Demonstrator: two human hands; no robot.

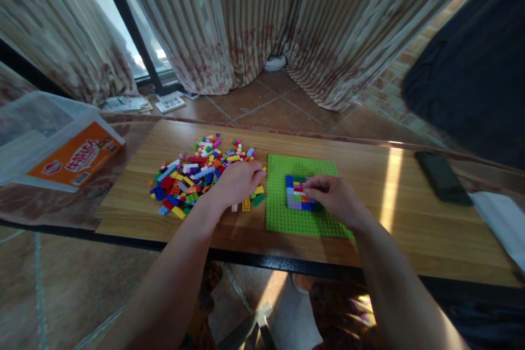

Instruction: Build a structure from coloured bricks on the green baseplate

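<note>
My right hand [334,197] is over a green studded baseplate [283,221], thumb and forefinger pinched together at a small block of toy bricks [290,197]. This block has blue and light-blue bricks along its edges, with red, white and yellow ones inside. Whatever sits between those fingertips is too small to make out. At the right side of a loose pile of toy bricks [200,172] is my left hand [241,179], its fingers curled downward and closed. Anything in them is hidden from me.
A clear plastic box [49,115] with an orange label stands at the table's left end. On the right lie a dark phone [443,178] and something white and flat [500,224]. The wooden table [369,175] has a dark front edge. Curtains [254,22] hang behind.
</note>
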